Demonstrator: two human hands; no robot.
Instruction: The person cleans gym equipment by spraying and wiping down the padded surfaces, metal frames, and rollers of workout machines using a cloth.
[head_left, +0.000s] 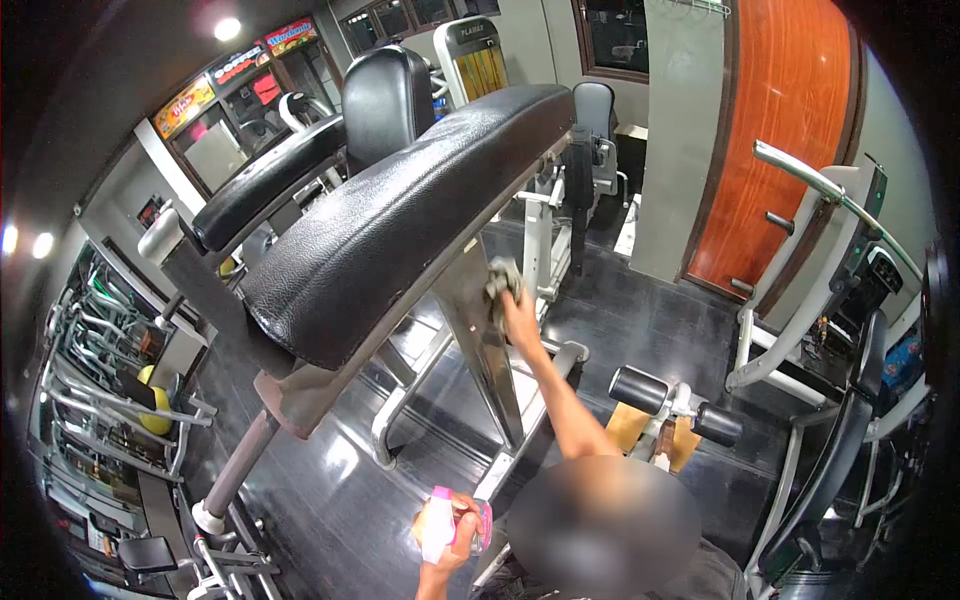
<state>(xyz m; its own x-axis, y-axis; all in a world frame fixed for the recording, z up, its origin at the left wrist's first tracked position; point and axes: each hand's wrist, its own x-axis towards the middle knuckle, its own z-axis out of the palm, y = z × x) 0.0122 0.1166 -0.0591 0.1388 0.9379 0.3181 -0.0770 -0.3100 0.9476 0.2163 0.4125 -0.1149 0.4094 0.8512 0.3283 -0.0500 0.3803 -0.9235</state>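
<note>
My right hand (517, 312) is closed round a crumpled greyish cloth (502, 275). It presses the cloth to the edge of a metal support post (478, 335), just under a long black padded bench (410, 200). Lower in the view, my left hand (452, 540) grips a spray bottle (438, 525) with a white and pink top, held over the dark floor. The bottle's body is partly hidden by my fingers. A blurred patch covers the area below my right forearm.
Black foam rollers (640, 390) on a white frame stand to the right of my arm. Another machine (820, 220) is at far right, by an orange wooden door (775, 130). A black backrest (385, 100) rises behind the bench. Metal legs (400, 420) cross the floor beneath.
</note>
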